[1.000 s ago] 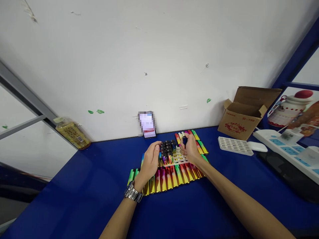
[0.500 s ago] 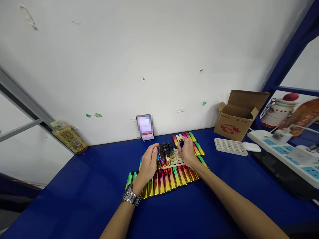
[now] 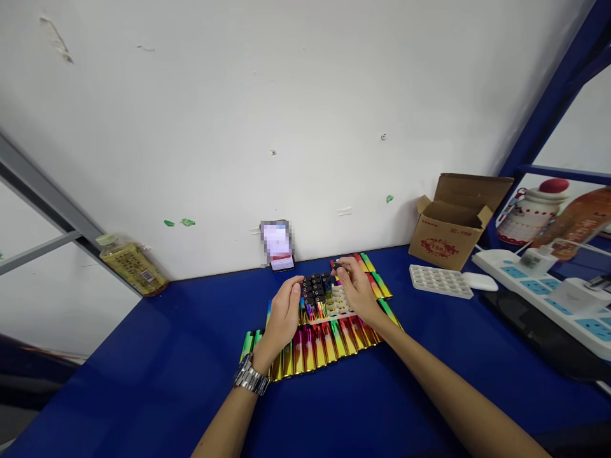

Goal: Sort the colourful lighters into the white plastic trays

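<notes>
1. My right grip (image 3: 358,290) was closed with fingers and thumb on a small dark piece (image 3: 337,265), at 1 o'clock of the white holed tray (image 3: 340,306); the fingers hid most of it.
2. My left grip (image 3: 282,315) lay along the tray's 9 o'clock side, fingers against the black-topped pieces (image 3: 314,289); I could not tell whether it squeezed or only steadied them.
3. Those pieces stood packed in the tray's left part, while holes showed bare toward 3 o'clock. The tray sat on the blue surface (image 3: 200,350).
4. Shiny rainbow sleeves (image 3: 310,350) lay side by side at 6 o'clock, with further metallic sleeves (image 3: 380,286) at 2 o'clock.
5. I judged the step in hand to be handling one piece at the partly filled tray; the next move seemed to call for an upright piece, lined up over a hole, with the tray kept steady.
6. At 2 o'clock, the open carton (image 3: 442,240) bore red print, with what looked like "156" in its emblem.
7. The yellow bottle (image 3: 131,266), between 9 and 10 o'clock, carried a barcode and dark characters too small to read.
8. The phone (image 3: 279,245), near 11 o'clock, had a blurred screen, its text unreadable.
</notes>
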The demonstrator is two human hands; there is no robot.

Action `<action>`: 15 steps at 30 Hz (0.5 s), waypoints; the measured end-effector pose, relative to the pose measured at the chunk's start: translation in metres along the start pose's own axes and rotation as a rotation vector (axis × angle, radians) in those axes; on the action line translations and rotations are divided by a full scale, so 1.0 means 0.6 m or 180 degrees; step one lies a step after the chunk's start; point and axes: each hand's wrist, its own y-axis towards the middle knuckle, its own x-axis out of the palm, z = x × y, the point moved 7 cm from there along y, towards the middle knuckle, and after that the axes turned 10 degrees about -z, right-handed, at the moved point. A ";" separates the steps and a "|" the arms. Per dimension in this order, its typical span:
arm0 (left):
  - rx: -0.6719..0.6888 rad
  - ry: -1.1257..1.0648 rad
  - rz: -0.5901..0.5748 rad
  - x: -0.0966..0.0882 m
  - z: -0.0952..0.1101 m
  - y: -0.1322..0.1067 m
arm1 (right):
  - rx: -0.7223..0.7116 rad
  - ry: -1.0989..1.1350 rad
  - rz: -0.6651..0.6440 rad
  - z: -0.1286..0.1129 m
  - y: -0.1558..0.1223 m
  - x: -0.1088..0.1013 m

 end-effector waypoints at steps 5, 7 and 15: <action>0.0018 -0.0006 -0.0002 0.000 0.001 0.000 | -0.0311 -0.0525 -0.0056 -0.005 0.000 -0.006; 0.0005 -0.0011 -0.0003 0.000 0.000 0.000 | -0.0274 -0.0326 -0.0246 0.001 0.000 -0.001; -0.0034 -0.0005 -0.0020 0.000 0.001 -0.001 | -0.0368 -0.0368 -0.0414 0.013 -0.005 -0.001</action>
